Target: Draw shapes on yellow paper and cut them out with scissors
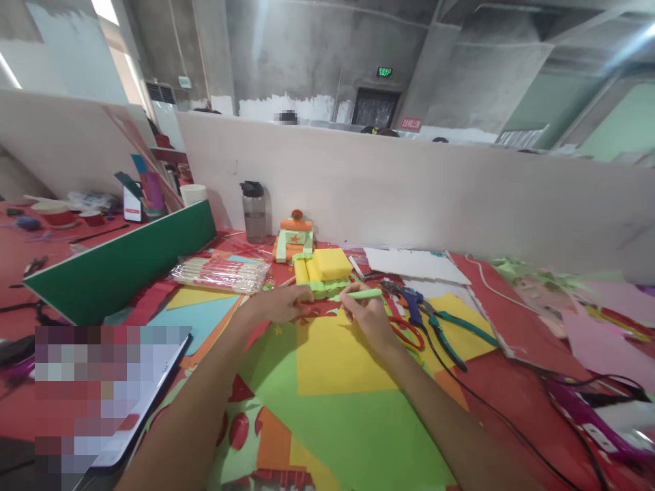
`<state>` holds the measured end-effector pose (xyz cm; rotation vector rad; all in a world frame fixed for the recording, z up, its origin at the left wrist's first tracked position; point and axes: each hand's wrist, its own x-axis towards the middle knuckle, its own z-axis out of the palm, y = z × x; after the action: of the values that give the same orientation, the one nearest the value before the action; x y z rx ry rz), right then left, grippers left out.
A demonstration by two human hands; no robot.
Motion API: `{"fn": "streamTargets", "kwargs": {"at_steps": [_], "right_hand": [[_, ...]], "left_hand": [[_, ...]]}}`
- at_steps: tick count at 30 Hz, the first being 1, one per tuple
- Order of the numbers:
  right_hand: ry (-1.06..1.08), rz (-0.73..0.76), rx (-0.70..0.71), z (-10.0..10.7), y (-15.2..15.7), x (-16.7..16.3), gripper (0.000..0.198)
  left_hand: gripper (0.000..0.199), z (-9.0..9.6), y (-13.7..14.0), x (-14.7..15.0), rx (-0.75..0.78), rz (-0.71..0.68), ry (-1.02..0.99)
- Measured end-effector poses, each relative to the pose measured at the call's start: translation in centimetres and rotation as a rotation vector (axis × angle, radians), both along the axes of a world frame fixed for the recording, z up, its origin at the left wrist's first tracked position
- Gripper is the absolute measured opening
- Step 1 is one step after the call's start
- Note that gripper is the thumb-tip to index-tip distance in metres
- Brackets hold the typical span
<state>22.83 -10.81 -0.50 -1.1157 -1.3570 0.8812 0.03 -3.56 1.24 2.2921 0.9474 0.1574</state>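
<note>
My right hand is closed around a light green pen, whose tip points left toward my other hand. My left hand has its fingers curled and pressed down on the red and green paper pieces; whatever it pinches is hidden. Just beyond both hands stands a yellow paper-covered block with yellow rolls and a green fringe beside it. Below them a yellow sheet lies over a large green sheet. Behind the block is an orange and pale green paper model with a star on it.
Right of my hands lie teal-handled pliers, a blue glue gun with its cord, and red-handled scissors. A water bottle, wrapped sticks, a green board and a tablet are at the left.
</note>
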Motion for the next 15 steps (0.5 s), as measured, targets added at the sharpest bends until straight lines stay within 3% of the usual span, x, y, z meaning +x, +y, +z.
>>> {"fn": "streamTargets", "kwargs": {"at_steps": [4, 7, 15], "right_hand": [[0.006, -0.061, 0.114, 1.6, -0.1, 0.9, 0.017], [0.055, -0.022, 0.104, 1.8, 0.0, 1.4, 0.020], [-0.063, 0.074, 0.062, 1.5, -0.1, 1.2, 0.021]], "left_hand": [[0.041, -0.2, 0.1, 0.1, -0.047, -0.025, -0.266], [0.042, -0.3, 0.0, 0.6, -0.151, -0.076, -0.390], [0.043, -0.2, -0.5, 1.5, -0.264, -0.060, -0.383]]}}
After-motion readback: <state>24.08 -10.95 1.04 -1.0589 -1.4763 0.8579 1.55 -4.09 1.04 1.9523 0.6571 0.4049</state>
